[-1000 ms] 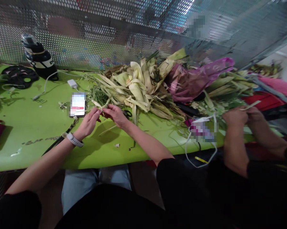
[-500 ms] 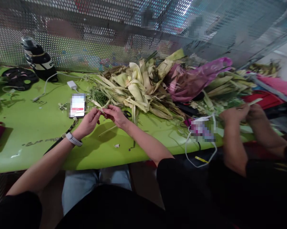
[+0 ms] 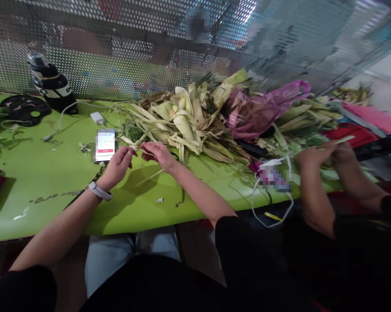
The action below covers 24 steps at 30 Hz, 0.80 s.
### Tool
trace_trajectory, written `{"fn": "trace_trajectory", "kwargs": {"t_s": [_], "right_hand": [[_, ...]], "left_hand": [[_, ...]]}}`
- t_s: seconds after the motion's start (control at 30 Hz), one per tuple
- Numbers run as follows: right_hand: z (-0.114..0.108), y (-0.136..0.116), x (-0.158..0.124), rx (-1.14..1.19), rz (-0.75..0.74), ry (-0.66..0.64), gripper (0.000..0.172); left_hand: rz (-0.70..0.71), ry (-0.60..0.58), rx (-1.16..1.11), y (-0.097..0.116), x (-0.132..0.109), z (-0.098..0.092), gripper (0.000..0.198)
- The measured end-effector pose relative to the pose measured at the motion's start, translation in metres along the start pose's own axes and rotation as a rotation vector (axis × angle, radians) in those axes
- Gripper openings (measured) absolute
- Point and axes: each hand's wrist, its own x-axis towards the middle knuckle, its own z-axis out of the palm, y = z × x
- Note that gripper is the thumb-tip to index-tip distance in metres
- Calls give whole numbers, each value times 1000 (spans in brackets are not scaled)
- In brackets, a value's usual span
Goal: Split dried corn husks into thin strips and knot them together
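Observation:
My left hand (image 3: 117,164), a white band on its wrist, is closed in a pinch on a thin pale strip of corn husk (image 3: 135,146). Just to its right, my right hand (image 3: 160,157) has its fingers bent around the same thin material; a pale bit shows between thumb and fingers. A small gap separates the hands. Behind them lie a tangle of green strands (image 3: 132,130) and a big heap of corn husks (image 3: 184,121). Dark scissor handles (image 3: 175,156) are partly hidden behind my right hand. A lit phone (image 3: 105,146) lies beside my left hand.
The green table (image 3: 65,173) runs along a perforated metal screen (image 3: 117,60). A dark bottle (image 3: 54,86) stands at the back left. To the right are a pink plastic bag (image 3: 254,110), a white cable (image 3: 257,212) over the edge, and another person's hands (image 3: 322,154) holding a pale strip.
My hands have drawn slightly apart, and my right fingers have loosened a little. The view has shifted slightly. The other person's hands stay close together.

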Motion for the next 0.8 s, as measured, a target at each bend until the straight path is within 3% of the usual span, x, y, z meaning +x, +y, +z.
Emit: {"fn": "trace_trajectory", "kwargs": {"t_s": [0.1, 0.23, 0.47, 0.57, 0.73, 0.8], "right_hand": [[-16, -19, 3, 13, -62, 112, 27], [-35, -36, 3, 62, -124, 312, 13], [-54, -20, -22, -64, -8, 360, 6], [-64, -6, -32, -295, 35, 381, 6], [-79, 8, -39, -1047, -36, 390, 15], [-80, 10, -40, -1248, -25, 379, 20]], "left_hand": [[-46, 135, -224, -4, 5, -3, 19], [-97, 223, -383, -9, 10, -7, 22], [-33, 300, -420, -10, 16, -9, 23], [-16, 295, -412, -10, 16, -8, 23], [-17, 297, -420, -9, 17, -6, 24], [-9, 298, -423, -8, 18, -6, 25]]}}
